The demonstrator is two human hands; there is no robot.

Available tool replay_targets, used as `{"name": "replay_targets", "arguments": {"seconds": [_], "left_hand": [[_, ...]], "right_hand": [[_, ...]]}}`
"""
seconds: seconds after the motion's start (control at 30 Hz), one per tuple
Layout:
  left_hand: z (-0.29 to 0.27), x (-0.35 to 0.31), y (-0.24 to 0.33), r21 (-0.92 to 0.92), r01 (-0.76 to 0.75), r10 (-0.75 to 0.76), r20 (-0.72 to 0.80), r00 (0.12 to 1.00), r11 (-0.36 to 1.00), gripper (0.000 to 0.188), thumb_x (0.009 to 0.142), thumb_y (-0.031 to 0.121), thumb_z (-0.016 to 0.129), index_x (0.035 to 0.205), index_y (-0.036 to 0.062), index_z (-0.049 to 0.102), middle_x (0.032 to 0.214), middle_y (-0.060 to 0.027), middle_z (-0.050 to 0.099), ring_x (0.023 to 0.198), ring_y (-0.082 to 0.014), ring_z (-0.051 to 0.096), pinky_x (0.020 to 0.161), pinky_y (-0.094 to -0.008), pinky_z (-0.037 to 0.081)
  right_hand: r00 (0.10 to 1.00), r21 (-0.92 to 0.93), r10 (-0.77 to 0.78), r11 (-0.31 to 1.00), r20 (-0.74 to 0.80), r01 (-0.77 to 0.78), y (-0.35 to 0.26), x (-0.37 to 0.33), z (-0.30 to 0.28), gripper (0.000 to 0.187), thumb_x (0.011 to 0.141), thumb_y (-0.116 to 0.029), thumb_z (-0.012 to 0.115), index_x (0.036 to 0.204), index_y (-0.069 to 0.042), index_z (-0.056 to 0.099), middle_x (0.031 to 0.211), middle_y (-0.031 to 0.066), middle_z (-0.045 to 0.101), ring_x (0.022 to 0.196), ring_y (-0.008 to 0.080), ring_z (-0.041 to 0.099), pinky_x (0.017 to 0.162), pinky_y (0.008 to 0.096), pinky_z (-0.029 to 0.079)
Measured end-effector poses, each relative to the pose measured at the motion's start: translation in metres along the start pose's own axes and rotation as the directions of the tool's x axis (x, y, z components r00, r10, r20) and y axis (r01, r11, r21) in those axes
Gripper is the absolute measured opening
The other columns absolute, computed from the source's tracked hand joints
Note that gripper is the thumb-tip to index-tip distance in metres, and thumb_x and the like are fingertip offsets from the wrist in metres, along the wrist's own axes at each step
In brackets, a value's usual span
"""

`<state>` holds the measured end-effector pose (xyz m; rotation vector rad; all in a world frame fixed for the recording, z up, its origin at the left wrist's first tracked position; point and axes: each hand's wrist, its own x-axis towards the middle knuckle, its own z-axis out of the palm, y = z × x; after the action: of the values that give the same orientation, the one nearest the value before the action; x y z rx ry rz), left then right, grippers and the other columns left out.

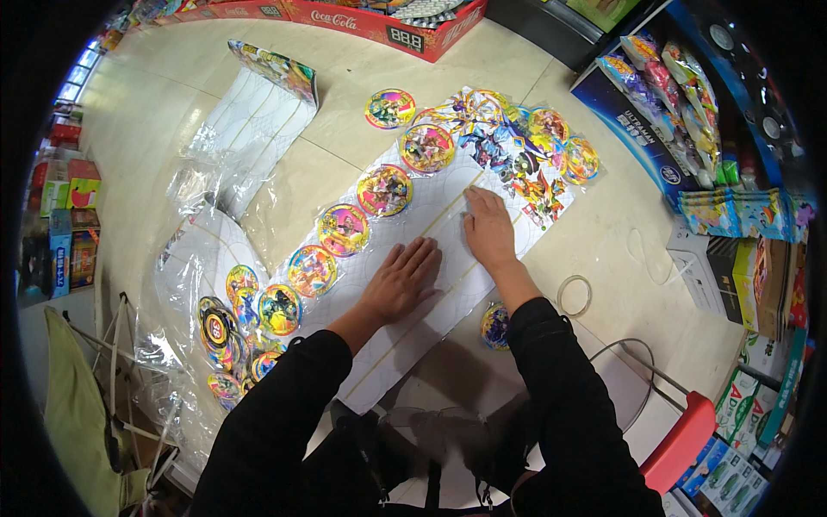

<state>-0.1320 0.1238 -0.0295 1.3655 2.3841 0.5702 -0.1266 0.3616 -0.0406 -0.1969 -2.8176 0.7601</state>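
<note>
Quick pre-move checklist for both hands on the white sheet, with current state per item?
1. Left hand flat on the white backing sheet: ok.
2. Right hand pressing the sheet near the tape line: ok.
3. Round card discs lined along the sheet's left edge: ok.
4. Loose disc off the sheet, by the right forearm: not ok.
5. Tape ring within reach on the floor: ok.
6. Tape fully stuck down: cannot tell.

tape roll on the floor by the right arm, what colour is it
Clear, yellowish-tinted tape roll; the head view shows it.
</note>
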Motion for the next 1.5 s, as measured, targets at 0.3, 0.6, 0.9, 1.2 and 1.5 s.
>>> {"name": "replay_targets", "arguments": {"seconds": [0.3, 0.6, 0.9, 1.2, 1.5], "left_hand": [[0.007, -0.002, -0.004, 0.058, 0.025, -0.030, 0.083, 0.996, 0.998, 0.076, 0.093, 0.041, 0.058, 0.155, 0.0065, 0.029, 0.163, -0.0123, 0.025, 0.152, -0.0280, 0.020, 0.121, -0.0497, 0.018], [0.002, -0.003, -0.005, 0.006, 0.018, -0.018, 0.060, 0.998, 1.000, 0.075, 0.094, 0.042, 0.057, 0.154, 0.0058, 0.030, 0.163, -0.0129, 0.024, 0.152, -0.0281, 0.019, 0.122, -0.0493, 0.017], [0.004, -0.003, -0.005, 0.021, 0.019, -0.020, 0.064, 0.998, 1.000, 0.074, 0.095, 0.043, 0.055, 0.155, 0.0070, 0.030, 0.163, -0.0140, 0.024, 0.152, -0.0299, 0.019, 0.121, -0.0506, 0.017], [0.002, -0.003, -0.005, 0.031, 0.010, -0.012, 0.059, 0.998, 0.999, 0.075, 0.094, 0.042, 0.057, 0.154, 0.0065, 0.030, 0.163, -0.0145, 0.025, 0.152, -0.0303, 0.021, 0.121, -0.0508, 0.018], [0.002, -0.002, -0.004, 0.047, 0.008, -0.010, 0.049, 0.999, 0.999, 0.076, 0.093, 0.043, 0.058, 0.154, 0.0055, 0.031, 0.162, -0.0142, 0.026, 0.151, -0.0295, 0.022, 0.120, -0.0504, 0.019]], "right_hand": [[0.966, 0.029, 0.201, 0.980, -0.161, -0.199, 0.034, 0.030, -0.003, 0.026, 0.083, -0.008, 0.066, 0.109, -0.007, 0.069, 0.109, 0.0125, 0.062, 0.105, 0.0331, 0.056, 0.094, 0.0427, 0.048], [0.963, -0.034, 0.106, 0.992, -0.250, -0.118, 0.041, 0.039, 0.003, 0.015, 0.079, -0.009, 0.072, 0.093, -0.010, 0.073, 0.096, 0.0085, 0.063, 0.094, 0.0301, 0.059, 0.082, 0.0417, 0.051], [0.997, -0.082, 0.073, 0.994, -0.019, -0.075, 0.047, 0.056, -0.013, 0.012, 0.078, -0.009, 0.072, 0.087, -0.013, 0.066, 0.089, 0.0078, 0.061, 0.093, 0.0305, 0.059, 0.078, 0.0425, 0.053], [0.995, -0.067, 0.096, 0.993, -0.023, -0.097, 0.048, 0.056, -0.011, 0.011, 0.078, -0.008, 0.072, 0.086, -0.012, 0.066, 0.089, 0.0085, 0.062, 0.094, 0.0317, 0.060, 0.079, 0.0440, 0.052], [0.994, -0.033, 0.093, 0.995, -0.066, -0.095, 0.050, 0.053, -0.009, 0.012, 0.077, -0.007, 0.073, 0.088, -0.012, 0.068, 0.092, 0.0089, 0.063, 0.096, 0.0321, 0.059, 0.081, 0.0440, 0.052]]}}
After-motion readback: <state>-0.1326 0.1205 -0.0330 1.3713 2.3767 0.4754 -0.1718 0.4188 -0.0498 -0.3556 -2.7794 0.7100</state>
